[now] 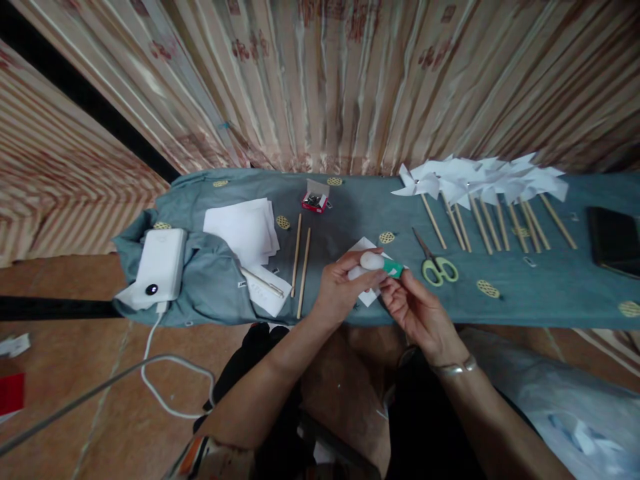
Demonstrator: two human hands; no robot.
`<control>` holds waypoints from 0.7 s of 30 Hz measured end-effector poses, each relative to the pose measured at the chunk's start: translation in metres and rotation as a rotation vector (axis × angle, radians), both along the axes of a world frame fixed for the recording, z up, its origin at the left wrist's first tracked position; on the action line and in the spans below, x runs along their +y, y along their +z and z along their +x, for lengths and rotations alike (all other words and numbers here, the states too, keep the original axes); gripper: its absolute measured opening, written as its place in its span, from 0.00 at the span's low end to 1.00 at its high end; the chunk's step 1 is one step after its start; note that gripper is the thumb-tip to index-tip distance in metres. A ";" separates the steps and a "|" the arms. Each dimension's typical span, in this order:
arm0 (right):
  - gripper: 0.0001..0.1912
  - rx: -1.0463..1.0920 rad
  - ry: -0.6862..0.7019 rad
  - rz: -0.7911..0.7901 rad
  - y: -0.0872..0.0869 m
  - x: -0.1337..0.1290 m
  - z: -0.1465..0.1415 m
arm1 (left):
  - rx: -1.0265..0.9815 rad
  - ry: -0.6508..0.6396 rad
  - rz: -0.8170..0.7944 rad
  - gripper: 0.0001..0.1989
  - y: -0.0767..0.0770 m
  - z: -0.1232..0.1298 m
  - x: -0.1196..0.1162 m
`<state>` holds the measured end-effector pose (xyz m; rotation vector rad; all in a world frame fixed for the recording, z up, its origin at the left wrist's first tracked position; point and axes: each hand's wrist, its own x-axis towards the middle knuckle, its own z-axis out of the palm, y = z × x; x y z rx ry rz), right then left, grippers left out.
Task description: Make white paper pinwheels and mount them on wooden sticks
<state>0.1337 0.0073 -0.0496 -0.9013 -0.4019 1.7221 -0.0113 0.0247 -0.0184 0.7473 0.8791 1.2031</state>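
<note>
My left hand (336, 290) pinches a white, rounded piece at one end of a small glue bottle (393, 268) with a green part. Fingers of my right hand (417, 310) close round the green end, and a silver bracelet circles that wrist. Beneath the hands lies a square of white paper (369, 298), partly hidden. Just right of them rest scissors (439, 271) with green handles. Two wooden sticks (304, 273) lie to the left of my left hand. Farther back is a small red box (315, 203) holding dark metal pieces.
White paper pinwheels (467, 181) on sticks line the back right; a dark phone (614, 240) lies at the far right. At left are stacked white sheets (239, 227), a pen (263, 282) on a marked paper and a white power bank (161, 267) with a cable.
</note>
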 end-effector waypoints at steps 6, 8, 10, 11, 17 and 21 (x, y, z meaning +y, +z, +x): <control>0.08 -0.040 0.026 0.025 -0.002 -0.001 0.001 | 0.124 0.018 0.069 0.12 0.002 -0.003 -0.003; 0.09 -0.021 0.015 0.012 -0.002 -0.001 0.000 | 0.127 0.014 0.082 0.12 0.003 -0.003 -0.003; 0.09 -0.017 0.007 0.012 -0.001 -0.001 0.000 | 0.116 0.004 0.070 0.13 0.003 -0.003 -0.004; 0.09 -0.029 0.010 0.021 0.001 -0.001 0.000 | 0.104 -0.001 0.051 0.14 0.003 -0.003 -0.004; 0.10 -0.180 -0.013 0.105 0.012 -0.002 0.007 | -0.008 0.035 -0.052 0.17 -0.002 -0.001 -0.001; 0.14 -0.214 -0.057 0.092 0.019 -0.003 0.009 | -0.019 0.048 -0.061 0.17 -0.004 0.000 0.000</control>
